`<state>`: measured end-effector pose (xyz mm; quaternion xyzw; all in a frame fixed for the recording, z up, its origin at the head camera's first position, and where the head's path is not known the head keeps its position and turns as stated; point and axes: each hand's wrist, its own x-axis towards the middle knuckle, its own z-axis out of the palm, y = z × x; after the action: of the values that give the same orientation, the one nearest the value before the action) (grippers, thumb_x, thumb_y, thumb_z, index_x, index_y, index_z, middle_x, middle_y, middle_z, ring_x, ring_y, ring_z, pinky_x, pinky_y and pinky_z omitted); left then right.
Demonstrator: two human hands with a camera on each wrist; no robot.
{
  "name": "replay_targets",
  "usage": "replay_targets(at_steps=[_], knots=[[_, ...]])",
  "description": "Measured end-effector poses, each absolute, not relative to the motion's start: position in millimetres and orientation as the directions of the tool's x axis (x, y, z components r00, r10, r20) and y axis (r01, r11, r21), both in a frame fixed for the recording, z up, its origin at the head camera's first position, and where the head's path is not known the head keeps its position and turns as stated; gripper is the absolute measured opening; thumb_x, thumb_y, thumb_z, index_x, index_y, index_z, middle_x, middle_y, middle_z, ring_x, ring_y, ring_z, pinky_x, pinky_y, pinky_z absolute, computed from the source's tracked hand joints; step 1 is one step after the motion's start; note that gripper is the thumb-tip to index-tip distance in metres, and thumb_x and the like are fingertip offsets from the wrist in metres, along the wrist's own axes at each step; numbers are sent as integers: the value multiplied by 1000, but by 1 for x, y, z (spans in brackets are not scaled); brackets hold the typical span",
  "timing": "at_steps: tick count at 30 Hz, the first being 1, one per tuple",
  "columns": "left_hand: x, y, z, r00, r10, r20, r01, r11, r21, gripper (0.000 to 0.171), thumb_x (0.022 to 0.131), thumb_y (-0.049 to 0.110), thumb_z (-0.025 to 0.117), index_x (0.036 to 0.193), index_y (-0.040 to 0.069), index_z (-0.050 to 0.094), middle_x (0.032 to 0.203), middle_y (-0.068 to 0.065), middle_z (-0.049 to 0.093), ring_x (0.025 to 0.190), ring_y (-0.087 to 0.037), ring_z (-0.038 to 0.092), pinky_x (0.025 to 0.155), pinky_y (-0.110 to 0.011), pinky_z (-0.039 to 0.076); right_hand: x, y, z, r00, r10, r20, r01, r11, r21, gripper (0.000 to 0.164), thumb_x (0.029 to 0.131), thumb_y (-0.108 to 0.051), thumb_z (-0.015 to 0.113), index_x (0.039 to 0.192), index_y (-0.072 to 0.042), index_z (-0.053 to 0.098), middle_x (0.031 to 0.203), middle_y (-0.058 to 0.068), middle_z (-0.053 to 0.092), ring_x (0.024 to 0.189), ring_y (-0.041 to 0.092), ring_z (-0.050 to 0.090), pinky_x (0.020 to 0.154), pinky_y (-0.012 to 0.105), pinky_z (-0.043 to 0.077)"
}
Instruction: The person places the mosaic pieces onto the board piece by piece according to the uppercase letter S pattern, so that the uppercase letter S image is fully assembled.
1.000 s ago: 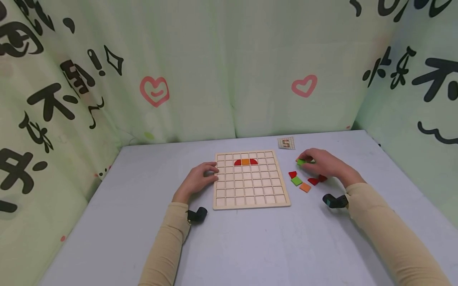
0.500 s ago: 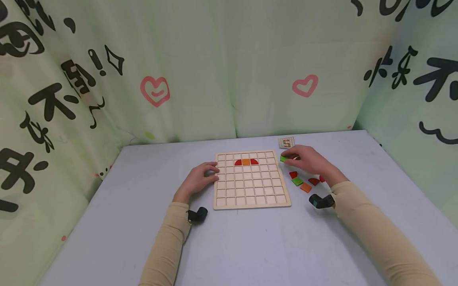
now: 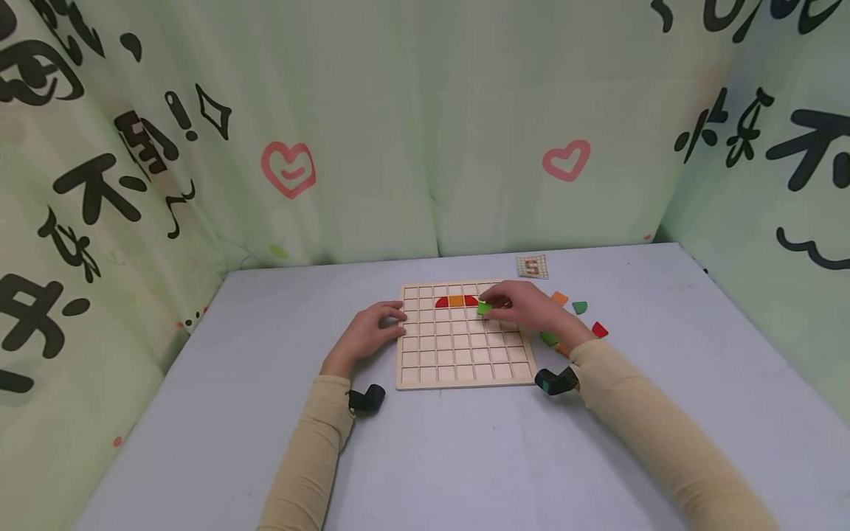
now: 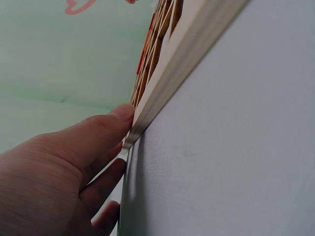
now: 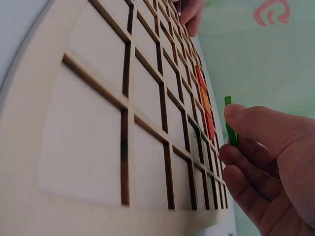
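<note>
One pale tabletop point(image 3: 458, 457): everything is carried on it.
Board point(image 3: 444, 358): laid flat between the two hands, most cells unfilled.
Left hand point(image 3: 369, 330): rested at the board's left edge, fingers extended, nothing grasped.
Right hand point(image 3: 531, 304): reached over the far right cells, the green piece point(image 3: 484, 307) pinched between thumb and fingers.
Loose pieces point(image 3: 600, 330): scattered right of the board, some partly hidden by the right arm.
Red-orange-red row point(image 3: 456, 301): set near the far edge, its long axis run left to right; the right hand is nearer.
Green piece: held just right of the row's end, slightly nearer the person, seemingly raised; roughly square, so no long axis is made out. The coming move is judged to turn on this side-by-side relation.
</note>
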<state>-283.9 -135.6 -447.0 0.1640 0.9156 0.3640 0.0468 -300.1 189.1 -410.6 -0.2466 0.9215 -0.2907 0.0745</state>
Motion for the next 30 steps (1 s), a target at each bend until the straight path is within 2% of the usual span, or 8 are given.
replay_targets(at_steps=[14, 24, 30], knots=[[-285, -136, -448, -942, 335, 30, 264, 681, 683, 27, 94, 18, 71, 117, 5, 70, 150, -11, 52, 146, -31, 40, 122, -47, 31, -308, 144, -414, -823, -565, 54, -497, 671, -550, 31, 94, -15, 71, 122, -4, 70, 115, 10, 69, 105, 25, 63, 94, 42, 53], [-285, -137, -448, -937, 347, 35, 277, 679, 680, 28, 94, 17, 71, 119, 4, 70, 150, -11, 52, 146, -31, 40, 122, -47, 31, -313, 124, -418, -787, -614, 64, -561, 668, -490, 21, 93, -12, 70, 113, -3, 72, 106, 9, 70, 94, 21, 60, 87, 39, 53], [-285, -137, -447, -933, 358, 40, 289, 676, 678, 28, 94, 17, 70, 119, 3, 70, 150, -12, 52, 145, -32, 41, 122, -48, 32, -315, 118, -421, -790, -611, 53, -560, 684, -468, 24, 95, -13, 69, 116, -3, 71, 109, 10, 69, 97, 22, 61, 89, 39, 53]])
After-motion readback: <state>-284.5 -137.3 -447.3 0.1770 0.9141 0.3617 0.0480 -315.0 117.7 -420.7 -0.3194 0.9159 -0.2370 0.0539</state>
